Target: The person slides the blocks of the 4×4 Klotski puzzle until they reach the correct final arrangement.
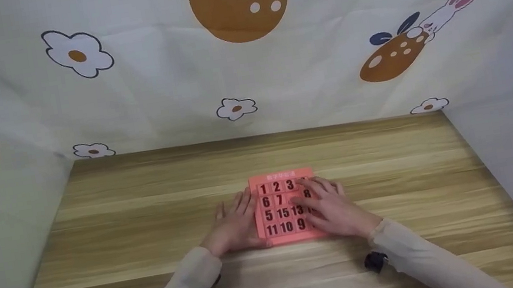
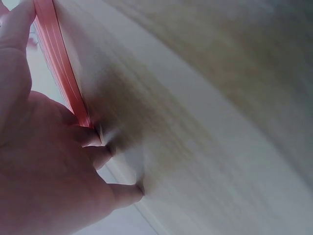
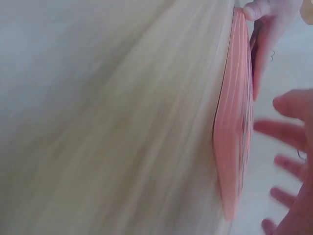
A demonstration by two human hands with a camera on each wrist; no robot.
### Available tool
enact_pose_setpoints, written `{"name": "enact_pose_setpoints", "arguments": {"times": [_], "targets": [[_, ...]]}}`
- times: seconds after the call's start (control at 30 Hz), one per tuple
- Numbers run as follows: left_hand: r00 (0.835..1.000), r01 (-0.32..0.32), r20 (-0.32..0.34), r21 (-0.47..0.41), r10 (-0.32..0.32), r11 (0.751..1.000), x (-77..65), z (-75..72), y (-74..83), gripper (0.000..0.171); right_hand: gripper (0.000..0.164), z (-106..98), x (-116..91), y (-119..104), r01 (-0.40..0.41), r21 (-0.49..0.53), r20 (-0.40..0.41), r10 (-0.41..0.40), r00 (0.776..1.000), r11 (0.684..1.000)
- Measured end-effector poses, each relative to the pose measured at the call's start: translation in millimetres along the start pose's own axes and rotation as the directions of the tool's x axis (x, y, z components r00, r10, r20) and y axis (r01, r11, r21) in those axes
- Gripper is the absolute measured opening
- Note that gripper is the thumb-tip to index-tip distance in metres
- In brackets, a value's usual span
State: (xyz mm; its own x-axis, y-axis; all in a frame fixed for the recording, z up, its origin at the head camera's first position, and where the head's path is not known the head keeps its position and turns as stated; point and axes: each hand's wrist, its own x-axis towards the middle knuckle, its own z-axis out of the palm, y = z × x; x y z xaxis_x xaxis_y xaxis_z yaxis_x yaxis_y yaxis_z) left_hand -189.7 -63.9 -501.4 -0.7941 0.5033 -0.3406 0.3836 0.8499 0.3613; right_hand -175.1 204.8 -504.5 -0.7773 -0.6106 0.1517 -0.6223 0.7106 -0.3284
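A pink sliding number puzzle (image 1: 291, 238) lies flat on the wooden table, its black-numbered tiles set in rows. Along its left edge, my left hand (image 1: 236, 224) rests with fingers spread and the thumb at the near left corner. In the left wrist view, the left fingertips (image 2: 128, 193) touch the table beside the pink frame (image 2: 61, 61). Over the right columns reaches my right hand (image 1: 336, 206), fingers extended and partly covering the tiles there. One fingertip is by the spot right of the 7. Seen from the right wrist, the right fingers (image 3: 288, 166) are spread above the puzzle's face (image 3: 232, 107).
The wood-grain table (image 1: 151, 191) reaches back to a pale curtain (image 1: 150, 88) printed with flowers and orange fruit. Curtain panels also stand at the left and right sides. A dark band (image 1: 375, 261) is at the right wrist.
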Motion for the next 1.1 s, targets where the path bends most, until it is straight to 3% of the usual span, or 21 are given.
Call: {"name": "enact_pose_setpoints", "arguments": {"times": [0.23, 0.47, 0.6, 0.9, 1.1], "targets": [[1.0, -0.019, -0.002, 0.012, 0.019, 1.0, 1.0, -0.3, 2.0, 0.119, 0.048, 11, 11, -6, -0.032, -0.042, 0.067, 0.034, 0.997, 0.999], [1.0, -0.013, -0.004, 0.013, 0.013, 1.0, 0.1, -1.4, 0.4, 0.119, 0.036, 6, 6, -3, -0.112, -0.04, -0.035, 0.111, 0.993, 0.993], [1.0, -0.011, -0.004, 0.008, 0.011, 1.0, -0.8, -0.9, -0.6, 0.119, 0.037, 8, 9, -5, -0.084, -0.035, -0.043, 0.083, 0.996, 0.996], [1.0, -0.017, -0.003, 0.011, 0.017, 1.0, 0.4, 0.1, 0.9, 0.119, 0.046, 18, 31, -26, -0.027, -0.03, 0.066, 0.029, 0.997, 0.999], [1.0, -0.016, -0.008, 0.017, 0.016, 1.0, -0.2, 1.0, -0.1, 0.119, 0.034, 14, 27, -25, -0.091, -0.045, -0.018, 0.09, 0.996, 0.995]]}}
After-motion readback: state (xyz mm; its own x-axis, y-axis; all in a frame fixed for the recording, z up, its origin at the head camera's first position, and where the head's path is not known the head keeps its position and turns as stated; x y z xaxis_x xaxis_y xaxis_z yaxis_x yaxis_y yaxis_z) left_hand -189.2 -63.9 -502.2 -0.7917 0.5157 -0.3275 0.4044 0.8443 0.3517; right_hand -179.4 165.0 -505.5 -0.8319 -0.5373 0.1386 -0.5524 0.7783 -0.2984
